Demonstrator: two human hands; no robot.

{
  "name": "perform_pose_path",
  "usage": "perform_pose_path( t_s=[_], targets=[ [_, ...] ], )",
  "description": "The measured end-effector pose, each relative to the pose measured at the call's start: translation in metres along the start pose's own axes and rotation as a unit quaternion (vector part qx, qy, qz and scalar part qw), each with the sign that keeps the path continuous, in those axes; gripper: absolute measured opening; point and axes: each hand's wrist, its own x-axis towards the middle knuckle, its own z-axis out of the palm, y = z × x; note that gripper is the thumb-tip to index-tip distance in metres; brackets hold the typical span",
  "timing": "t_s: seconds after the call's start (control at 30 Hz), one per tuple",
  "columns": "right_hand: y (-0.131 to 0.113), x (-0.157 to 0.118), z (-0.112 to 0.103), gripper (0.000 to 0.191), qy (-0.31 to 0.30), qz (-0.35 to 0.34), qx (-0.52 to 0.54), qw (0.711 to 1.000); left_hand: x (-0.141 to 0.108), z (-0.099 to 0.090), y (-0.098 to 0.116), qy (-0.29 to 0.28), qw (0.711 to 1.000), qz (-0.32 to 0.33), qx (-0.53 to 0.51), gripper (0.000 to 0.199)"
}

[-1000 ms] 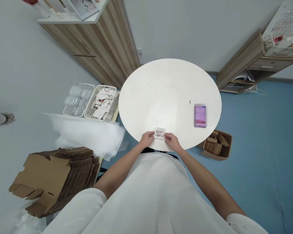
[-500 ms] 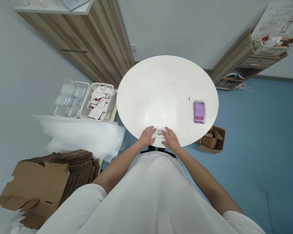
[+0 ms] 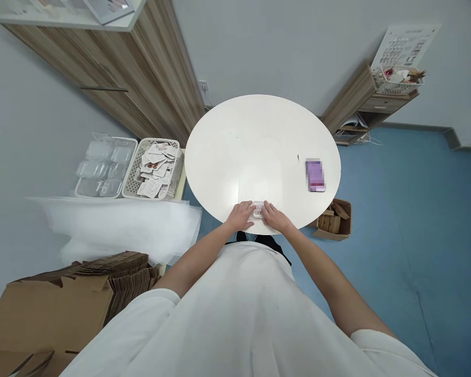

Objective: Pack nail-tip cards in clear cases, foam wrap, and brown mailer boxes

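A small clear plastic case [image 3: 258,209] with little pieces inside, too small to name, lies flat at the near edge of the white oval table [image 3: 255,141]. My left hand [image 3: 241,215] grips its left side, fingers on top by the edge and thumb toward me. On the opposite side, my right hand [image 3: 275,217] has its fingertips pressed on the case's right edge. Part of the case is hidden under the fingers of both hands.
A blurred purple rectangular item [image 3: 315,175] lies on the table's right. To the left stand a white basket of printed cards [image 3: 155,167], a bin of clear plastic boxes [image 3: 108,165], white sheets [image 3: 121,222] and stacked flat cardboard [image 3: 51,309]. A cardboard box [image 3: 333,222] sits right on the floor.
My hands have closed in on the case, the fingertips now at its two sides and covering more of it. The camera view has shifted slightly.
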Motion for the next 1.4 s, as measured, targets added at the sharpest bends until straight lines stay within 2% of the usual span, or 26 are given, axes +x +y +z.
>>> perform_pose_path(
  t_s=[0.13,0.23,0.4,0.53,0.7,0.9,1.07,1.17,1.27,1.33,1.4],
  targets=[
    [-0.001,0.000,-0.008,0.032,-0.008,0.026,0.015,1.000,0.004,0.000,0.002,0.042,0.999,0.010,0.002,0.041],
    [-0.006,-0.006,-0.017,0.032,-0.029,0.045,0.002,0.999,0.005,-0.003,0.004,0.034,0.999,0.017,0.033,0.035],
    [-0.020,-0.024,-0.021,0.058,0.016,0.046,-0.026,0.998,0.000,-0.006,0.006,0.027,0.999,0.026,0.036,0.034],
    [-0.029,-0.037,-0.014,0.039,0.041,0.099,-0.009,0.994,-0.006,-0.007,0.008,0.008,0.999,0.032,0.023,0.031],
    [-0.025,-0.042,-0.018,0.036,0.054,0.130,0.084,0.987,-0.010,-0.011,0.006,-0.044,0.998,0.045,-0.017,0.030],
    [-0.010,-0.020,-0.038,0.036,0.021,0.160,0.154,0.975,0.006,-0.023,-0.001,-0.078,0.992,-0.014,-0.096,0.034],
    [0.005,0.008,-0.047,0.034,-0.017,0.196,0.200,0.960,0.030,-0.027,-0.011,-0.104,0.978,-0.127,-0.126,0.031],
    [0.014,0.022,-0.050,0.031,-0.040,0.218,0.236,0.946,0.036,-0.029,-0.014,-0.072,0.974,-0.181,-0.115,0.027],
    [0.022,0.031,-0.049,0.029,-0.058,0.227,0.251,0.939,0.032,-0.031,-0.010,0.025,0.975,-0.216,-0.052,0.038],
    [0.026,0.035,-0.048,0.028,-0.059,0.223,0.244,0.942,0.028,-0.030,-0.004,0.093,0.980,-0.173,0.030,0.045],
    [0.029,0.038,-0.046,0.027,-0.054,0.222,0.231,0.946,0.026,-0.026,0.003,0.095,0.987,-0.068,0.106,0.047]
  ],
)
